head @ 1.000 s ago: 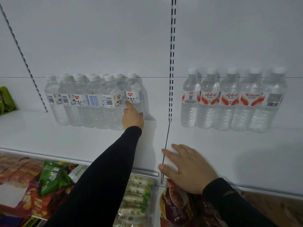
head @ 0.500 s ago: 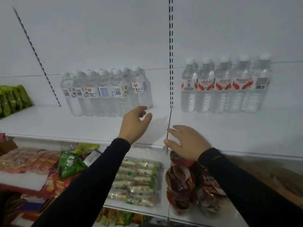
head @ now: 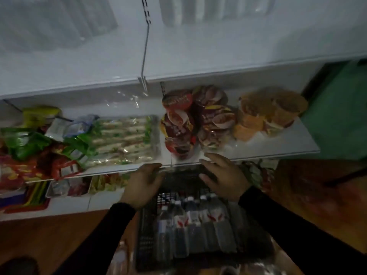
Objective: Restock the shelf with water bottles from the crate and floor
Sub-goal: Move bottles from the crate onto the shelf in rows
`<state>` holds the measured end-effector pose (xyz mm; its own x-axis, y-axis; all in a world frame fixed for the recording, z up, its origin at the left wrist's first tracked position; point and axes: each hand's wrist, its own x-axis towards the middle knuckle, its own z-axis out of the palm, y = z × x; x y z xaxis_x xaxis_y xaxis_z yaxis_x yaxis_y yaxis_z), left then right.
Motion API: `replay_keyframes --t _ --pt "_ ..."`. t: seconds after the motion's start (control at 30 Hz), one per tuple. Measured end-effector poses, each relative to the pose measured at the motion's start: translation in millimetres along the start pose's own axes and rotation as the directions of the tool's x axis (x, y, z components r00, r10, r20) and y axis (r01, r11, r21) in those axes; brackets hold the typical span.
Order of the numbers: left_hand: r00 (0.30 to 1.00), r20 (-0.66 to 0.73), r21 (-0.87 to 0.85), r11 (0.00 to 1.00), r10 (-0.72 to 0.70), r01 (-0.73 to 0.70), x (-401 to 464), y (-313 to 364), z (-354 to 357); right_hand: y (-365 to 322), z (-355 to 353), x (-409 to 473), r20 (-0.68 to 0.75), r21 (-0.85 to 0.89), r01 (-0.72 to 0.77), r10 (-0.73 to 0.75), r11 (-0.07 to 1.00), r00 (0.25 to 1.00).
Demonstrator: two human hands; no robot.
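A black plastic crate (head: 147,231) stands on the floor below me, with several water bottles (head: 190,221) lying inside, white caps toward the shelves. My left hand (head: 143,185) hovers over the crate's far left corner with fingers relaxed and empty. My right hand (head: 222,175) hangs over the crate's far right side, fingers spread, holding nothing. The white upper shelf (head: 198,54) shows the blurred bottoms of two bottle rows (head: 210,10) at the top edge. Another bottle (head: 119,257) lies on the floor left of the crate.
The middle shelf (head: 258,147) holds snack packets (head: 39,147), a clear pack of wrapped sticks (head: 123,141), red cup noodles (head: 196,120) and orange cups (head: 270,114). The wooden floor (head: 49,235) spreads left and right; a green surface (head: 341,112) is at the right.
My view has dropped from the bottle shelf to the crate on the floor. Both hands left the shelf and came down over the crate's far end.
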<state>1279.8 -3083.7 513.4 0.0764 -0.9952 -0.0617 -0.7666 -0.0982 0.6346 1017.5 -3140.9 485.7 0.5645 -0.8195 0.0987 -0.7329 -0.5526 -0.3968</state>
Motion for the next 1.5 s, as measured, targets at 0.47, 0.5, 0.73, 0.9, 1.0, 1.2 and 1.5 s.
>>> replay_keyframes --t 0.47,0.5,0.73,0.9,1.0,1.2,1.5 --pt "0.738 0.652 0.192 0.980 -0.171 0.057 -3 -41 224 116 190 -130 0.501 0.022 -0.771 0.661 0.636 0.559" --pt "0.726 0.666 0.183 0.981 -0.170 0.063 -1 -43 235 122 200 -131 0.514 0.027 -0.809 0.686 0.588 0.515" --pt "0.740 0.662 0.121 0.991 -0.122 0.055 44 -47 302 147 258 -128 0.456 -0.080 -0.892 0.812 0.445 0.364" --pt "0.780 0.622 0.079 0.996 -0.074 0.032 93 -25 353 138 264 -135 0.420 -0.301 -0.790 0.818 0.535 0.394" --pt "0.770 0.633 0.082 0.996 -0.083 0.041 114 -13 384 141 270 -135 0.382 -0.363 -0.722 0.801 0.589 0.461" --pt "0.700 0.669 -0.045 0.927 -0.249 0.372 134 -12 440 148 284 -142 0.272 -0.500 -0.619 0.788 0.606 0.552" --pt "0.743 0.598 -0.329 0.753 -0.301 0.570 124 -12 431 146 271 -161 0.336 -0.161 -0.798 0.793 0.581 0.509"
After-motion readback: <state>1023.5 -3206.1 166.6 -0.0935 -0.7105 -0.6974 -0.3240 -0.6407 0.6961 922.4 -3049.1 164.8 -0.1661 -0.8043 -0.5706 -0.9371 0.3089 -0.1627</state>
